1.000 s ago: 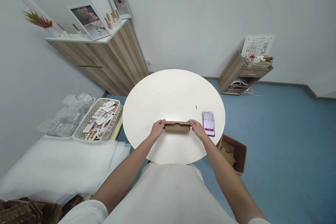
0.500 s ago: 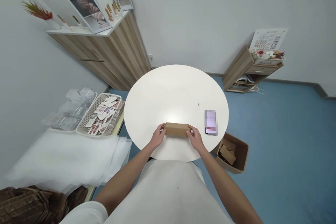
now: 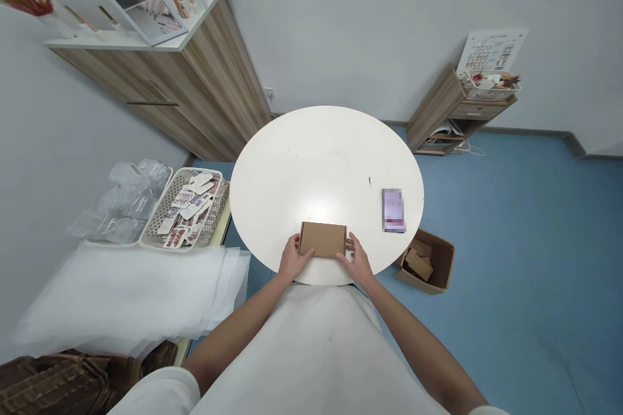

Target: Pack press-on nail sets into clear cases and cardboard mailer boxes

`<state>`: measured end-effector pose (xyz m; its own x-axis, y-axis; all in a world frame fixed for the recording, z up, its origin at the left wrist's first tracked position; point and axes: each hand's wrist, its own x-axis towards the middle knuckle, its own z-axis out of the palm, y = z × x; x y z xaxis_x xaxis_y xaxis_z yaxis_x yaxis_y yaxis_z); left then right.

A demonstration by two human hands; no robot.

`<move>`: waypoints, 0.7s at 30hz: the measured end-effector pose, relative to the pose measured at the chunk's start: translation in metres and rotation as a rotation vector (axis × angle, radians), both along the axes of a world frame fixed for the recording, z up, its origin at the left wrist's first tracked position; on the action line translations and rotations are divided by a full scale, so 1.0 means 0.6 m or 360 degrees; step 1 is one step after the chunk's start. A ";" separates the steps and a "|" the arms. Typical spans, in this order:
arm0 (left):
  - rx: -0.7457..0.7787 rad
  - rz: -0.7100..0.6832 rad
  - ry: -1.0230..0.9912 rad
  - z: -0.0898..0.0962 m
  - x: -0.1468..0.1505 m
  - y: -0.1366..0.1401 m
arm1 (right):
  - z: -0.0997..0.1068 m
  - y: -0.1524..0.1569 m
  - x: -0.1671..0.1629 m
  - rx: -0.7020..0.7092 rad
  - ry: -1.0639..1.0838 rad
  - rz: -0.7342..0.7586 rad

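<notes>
A small flat brown cardboard box (image 3: 322, 240), its lid closed, is between my hands at the near side of the round white table (image 3: 331, 142). My left hand (image 3: 294, 260) grips its left end, with the thumb along the near edge. At the right end my right hand (image 3: 357, 260) holds it the same way, fingers behind the side and thumb at the near corner. What lies inside the box is hidden. To the right on the tabletop lies a phone (image 3: 393, 211) with a blurred purple screen.
An open carton (image 3: 440, 262) with cardboard pieces stands on the floor at the right. At left are a white basket (image 3: 221, 207) of printed cards, clear plastic packs (image 3: 129, 201) and white sheets (image 3: 131, 292). A wooden cabinet (image 3: 219, 71) and a small shelf (image 3: 433, 110) stand behind.
The box has tilted so its broad top now faces me, where its narrow side showed before. Both hands have turned with it. The whole view has shifted slightly.
</notes>
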<state>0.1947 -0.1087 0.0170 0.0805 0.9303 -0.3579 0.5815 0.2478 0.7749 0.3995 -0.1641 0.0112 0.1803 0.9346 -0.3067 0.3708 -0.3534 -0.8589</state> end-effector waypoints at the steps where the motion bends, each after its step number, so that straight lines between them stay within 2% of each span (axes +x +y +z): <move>1: 0.0002 -0.0003 0.0058 0.000 -0.002 0.002 | 0.002 0.001 -0.004 -0.0061 -0.0037 -0.0029; 5: 0.0066 -0.0142 0.0118 -0.005 -0.003 0.009 | 0.003 0.010 -0.020 -0.0233 -0.0162 -0.0129; 13: 0.0192 -0.0161 0.0013 -0.018 0.004 0.004 | -0.012 0.004 -0.049 -0.0069 -0.0340 -0.0338; 21: 0.0084 -0.0246 -0.0017 -0.006 0.030 0.003 | -0.005 -0.039 -0.031 -0.0091 -0.0181 -0.0565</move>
<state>0.2125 -0.1071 0.0135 0.2277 0.9239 -0.3074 0.6012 0.1150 0.7908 0.3808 -0.1875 0.0083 0.5260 0.7896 -0.3160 0.3083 -0.5233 -0.7944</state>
